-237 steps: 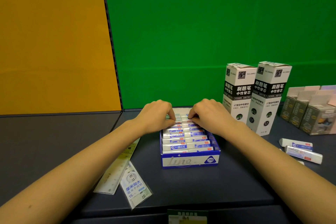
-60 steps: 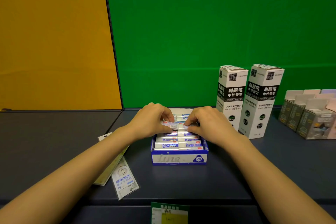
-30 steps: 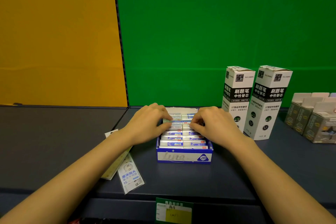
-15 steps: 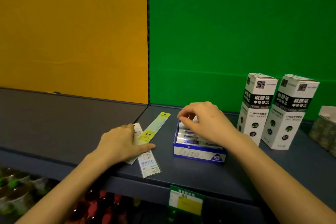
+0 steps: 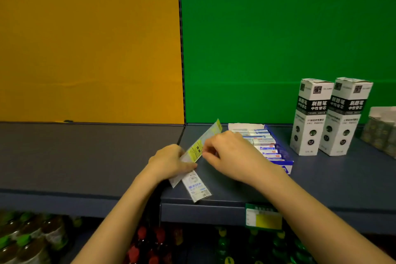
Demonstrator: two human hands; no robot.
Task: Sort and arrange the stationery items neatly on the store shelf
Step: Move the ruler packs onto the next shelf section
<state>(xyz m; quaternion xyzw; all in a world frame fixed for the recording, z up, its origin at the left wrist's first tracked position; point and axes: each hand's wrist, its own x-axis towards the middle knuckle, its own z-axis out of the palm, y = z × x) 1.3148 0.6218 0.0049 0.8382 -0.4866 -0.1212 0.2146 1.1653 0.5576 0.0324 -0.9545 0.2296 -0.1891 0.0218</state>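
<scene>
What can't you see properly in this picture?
All head view:
- Long ruler: lower part hidden under the gripping left hand.
- Right hand: blur hides whether its fingers pinch that ruler; it covers the eraser box's front left.
- Small boxes: cut by right edge, blurred.
- Price tag: print too blurred.

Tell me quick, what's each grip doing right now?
Left grip: holds the yellow ruler, thumb on top.
Right grip: pinches the same ruler's edge.
</scene>
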